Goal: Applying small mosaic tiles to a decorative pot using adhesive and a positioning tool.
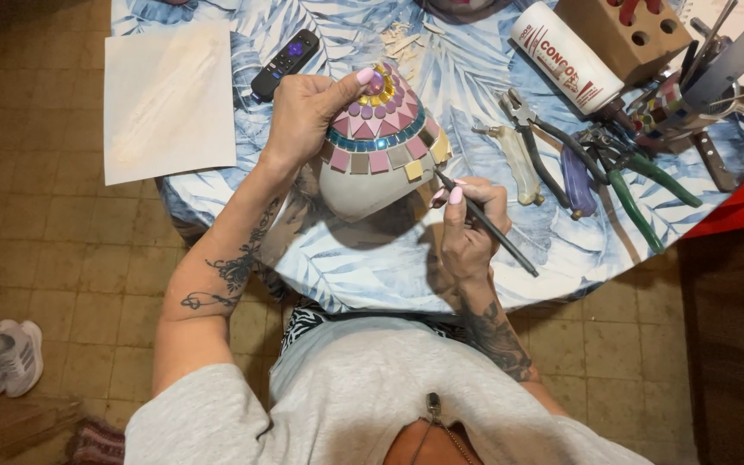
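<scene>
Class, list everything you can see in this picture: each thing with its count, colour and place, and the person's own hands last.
mosaic dome: one, white with pink, teal and gold tiles, table centre
thin tool: one, dark, tip at the dome's tiles
remote control: one, black, behind the dome
paper sheet: one, white, table's left edge
tube: one, white, far right
pliers: several, green, purple and clear handles, right
wooden block: one, brown, with holes, far right
shoes: pair, white, floor left
left hand: steadies the dome
right hand: holds the thin tool
</scene>
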